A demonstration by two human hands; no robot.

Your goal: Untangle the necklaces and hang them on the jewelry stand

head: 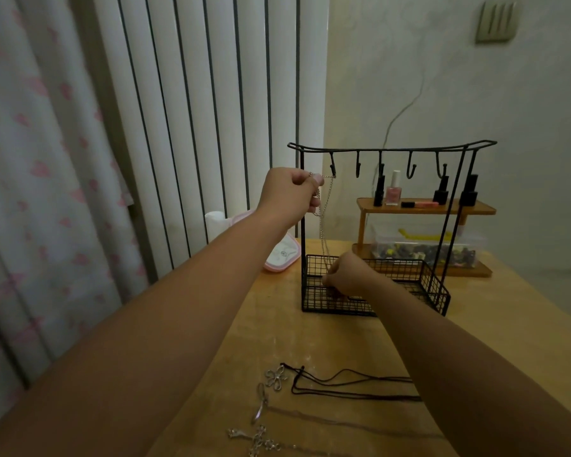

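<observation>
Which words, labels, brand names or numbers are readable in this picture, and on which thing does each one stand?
No text can be read here.
Pink-rimmed white case: a small oval mark on the lid, too blurred to read.
Pink nail polish bottle: no readable label.
Black bottles on the wooden shelf: no visible lettering.
Clear plastic box: contents only, no readable print.
</observation>
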